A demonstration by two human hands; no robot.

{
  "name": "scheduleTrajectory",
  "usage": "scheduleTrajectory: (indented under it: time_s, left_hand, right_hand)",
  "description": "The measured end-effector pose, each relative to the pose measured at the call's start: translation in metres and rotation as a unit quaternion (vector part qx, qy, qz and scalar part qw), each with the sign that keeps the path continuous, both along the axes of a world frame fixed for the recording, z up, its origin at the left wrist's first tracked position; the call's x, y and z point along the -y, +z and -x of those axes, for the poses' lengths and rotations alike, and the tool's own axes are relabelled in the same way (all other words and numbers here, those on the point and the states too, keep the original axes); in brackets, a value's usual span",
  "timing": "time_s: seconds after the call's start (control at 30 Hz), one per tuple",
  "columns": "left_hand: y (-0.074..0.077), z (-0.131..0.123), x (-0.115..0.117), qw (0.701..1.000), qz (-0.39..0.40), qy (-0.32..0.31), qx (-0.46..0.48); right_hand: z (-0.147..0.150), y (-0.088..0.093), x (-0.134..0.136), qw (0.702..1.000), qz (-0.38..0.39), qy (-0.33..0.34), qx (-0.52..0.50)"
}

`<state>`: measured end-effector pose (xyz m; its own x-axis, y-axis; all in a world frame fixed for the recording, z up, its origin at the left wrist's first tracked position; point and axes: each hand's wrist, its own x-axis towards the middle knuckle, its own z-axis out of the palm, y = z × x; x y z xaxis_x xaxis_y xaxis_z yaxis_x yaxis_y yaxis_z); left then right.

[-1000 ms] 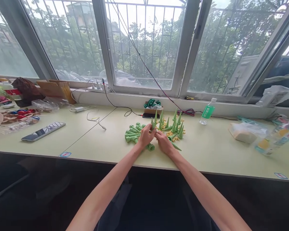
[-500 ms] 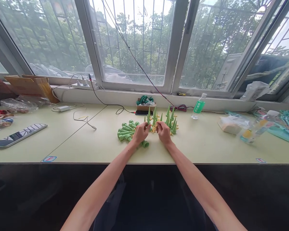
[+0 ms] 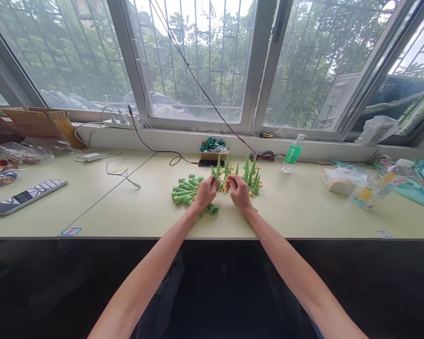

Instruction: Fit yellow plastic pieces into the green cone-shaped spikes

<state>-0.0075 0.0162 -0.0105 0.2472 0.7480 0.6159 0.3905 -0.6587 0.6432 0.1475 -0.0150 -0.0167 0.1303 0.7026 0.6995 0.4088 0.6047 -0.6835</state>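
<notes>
My left hand (image 3: 207,192) is closed, its fingertips around a green pointed cone (image 3: 215,173) that tilts to the left. Facing it, my right hand (image 3: 239,192) is pinched on a small yellow plastic piece (image 3: 228,182), mostly covered by the fingers. Just beyond both hands stand several upright green cones (image 3: 246,165) with small yellow pieces about their bases. To the left of my left hand lies a pile of green ribbed tubes with flared ends (image 3: 183,190). One more green tube (image 3: 212,209) rests nearer me, its round opening turned towards me.
Behind the cones are a black phone (image 3: 207,163) and a small cardboard box (image 3: 215,156). A green-labelled bottle (image 3: 291,154) stands right of them. Tissues (image 3: 341,181) and another bottle (image 3: 381,186) are farther right. Cables (image 3: 122,172) and a patterned flat device (image 3: 26,197) lie left.
The green cone at my left hand now tilts to the left and shows more above the fingers. Both hands stay close together in nearly the same place. The camera view has shifted slightly.
</notes>
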Motion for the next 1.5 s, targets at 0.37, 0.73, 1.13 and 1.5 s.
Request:
scheduleTrajectory:
  time_s: [0.37, 0.73, 1.13, 1.5]
  left_hand:
    - [-0.0015, 0.0002, -0.0007, 1.000, -0.024, 0.007, -0.017]
    - [-0.0037, 0.0007, -0.0009, 0.998, -0.034, -0.011, -0.058]
    - [-0.0058, 0.0006, -0.0035, 0.993, -0.099, 0.001, -0.069]
    - [-0.0065, 0.0010, -0.0039, 0.995, -0.084, -0.013, -0.044]
  right_hand:
    - [0.0013, 0.0019, 0.0013, 0.999, -0.002, 0.034, -0.022]
    - [0.0009, 0.0045, 0.0038, 0.997, 0.046, 0.040, -0.050]
    - [0.0012, 0.0024, 0.0020, 0.998, 0.047, 0.014, -0.025]
    - [0.0000, 0.0030, 0.0024, 0.998, 0.055, -0.020, -0.007]
